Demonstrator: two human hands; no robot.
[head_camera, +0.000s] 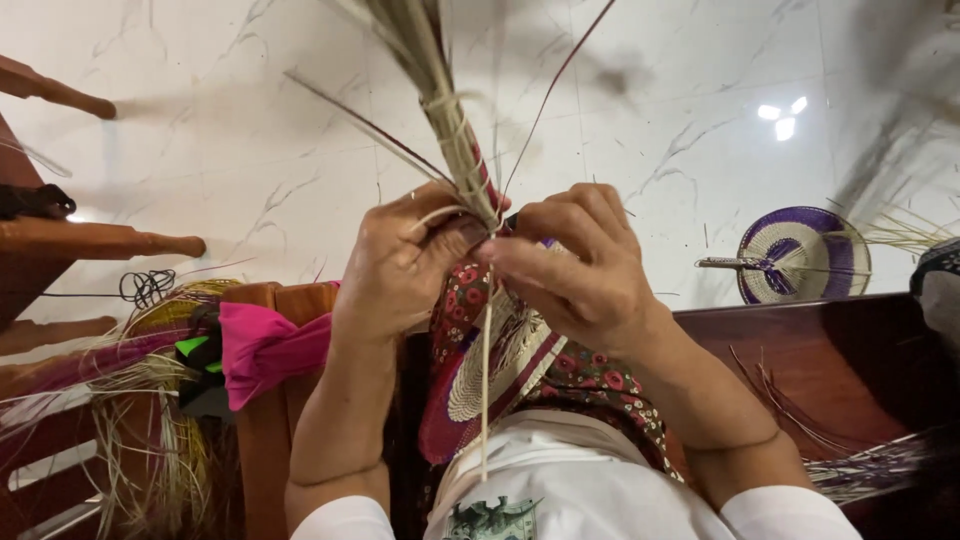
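Observation:
My left hand (400, 265) and my right hand (575, 265) meet in the middle of the view, both pinching the base of a bundle of pale straw fibres (440, 90) wrapped with a pale strip. A single pale strip (486, 380) hangs down from the fingers. Under the hands a partly woven round fan (490, 385), magenta and cream, lies on my lap over a floral patterned cloth (590, 385). Thin dark red fibres (545, 100) stick out from the bundle.
A finished purple and cream woven fan (805, 255) lies on the white marble floor (250, 150) at right. Wooden chair legs (90, 240) are at left, with loose straw (150, 420) and a pink cloth (265, 350). Purple fibres (860, 465) lie on a dark wooden seat at right.

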